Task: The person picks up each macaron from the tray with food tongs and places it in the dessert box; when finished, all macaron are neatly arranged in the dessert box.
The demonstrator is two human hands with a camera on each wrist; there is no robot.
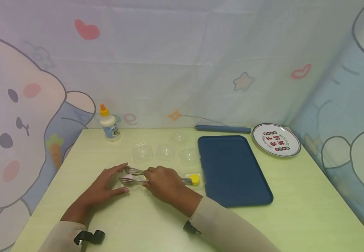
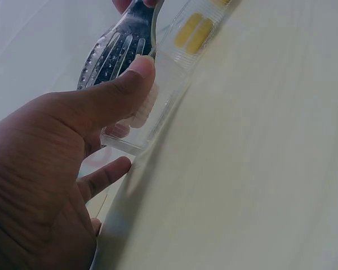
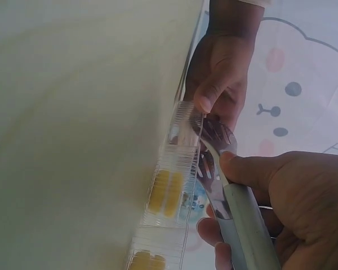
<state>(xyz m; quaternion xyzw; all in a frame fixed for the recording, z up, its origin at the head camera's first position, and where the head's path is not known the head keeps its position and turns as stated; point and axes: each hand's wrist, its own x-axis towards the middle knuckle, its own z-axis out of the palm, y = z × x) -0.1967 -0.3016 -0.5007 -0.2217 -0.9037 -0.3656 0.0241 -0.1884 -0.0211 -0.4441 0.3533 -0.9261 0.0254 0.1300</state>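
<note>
My right hand (image 1: pixel 166 183) grips metal tongs (image 1: pixel 136 180) with grey handles and slotted heads, pointing left. The tong heads lie on either side of a small pinkish-white piece (image 1: pixel 128 177) in the leftmost clear plastic container (image 2: pixel 138 147). My left hand (image 1: pixel 106 183) holds that container's end, thumb on the near side and fingers on the far side. In the left wrist view its thumb overlaps a tong head. Along the row of containers, yellow pieces (image 3: pixel 166 194) sit in clear compartments; one yellow piece (image 1: pixel 195 179) shows beyond my right wrist, and my right hand hides the middle.
Several clear plastic lids (image 1: pixel 166 151) lie behind the row. To the right is a dark blue tray (image 1: pixel 235 171), with a long blue bar (image 1: pixel 222 129) behind it and a patterned plate (image 1: pixel 276 140) at the far right. A white bottle with an orange tip (image 1: pixel 109 126) stands back left.
</note>
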